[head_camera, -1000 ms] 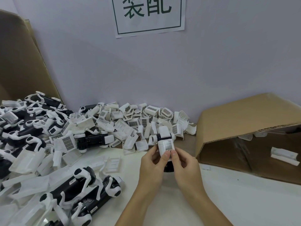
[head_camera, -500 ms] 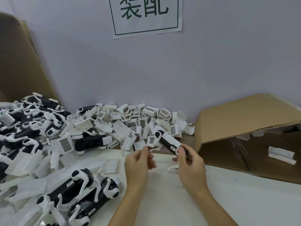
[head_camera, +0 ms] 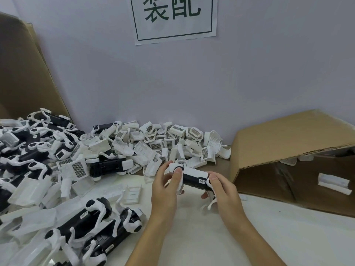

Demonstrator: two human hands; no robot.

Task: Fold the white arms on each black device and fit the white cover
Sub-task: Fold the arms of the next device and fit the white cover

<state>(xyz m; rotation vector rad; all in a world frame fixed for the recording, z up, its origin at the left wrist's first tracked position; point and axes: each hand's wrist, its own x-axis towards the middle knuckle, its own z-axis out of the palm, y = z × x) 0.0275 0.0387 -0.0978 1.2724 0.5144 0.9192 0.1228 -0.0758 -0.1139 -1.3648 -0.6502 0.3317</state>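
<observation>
Item: black device (head_camera: 194, 178), held level over the desk (head_camera: 201, 237) by both hands.
Left hand (head_camera: 165, 186) and right hand (head_camera: 223, 189) each grip one end, likely so the white arms (head_camera: 210, 205) can fold.

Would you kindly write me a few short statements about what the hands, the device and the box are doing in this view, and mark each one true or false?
1. Both hands hold one black device between them. True: the left hand grips one end, the right hand the other.
2. The held device rests flat on the white table. False: it is lifted above it.
3. The cardboard box on the right lies on its side with its opening towards the camera. True.
4. The pile of white covers sits inside that box. False: it lies against the wall, left of the box.
5. A paper sign hangs on the wall. True.
</observation>
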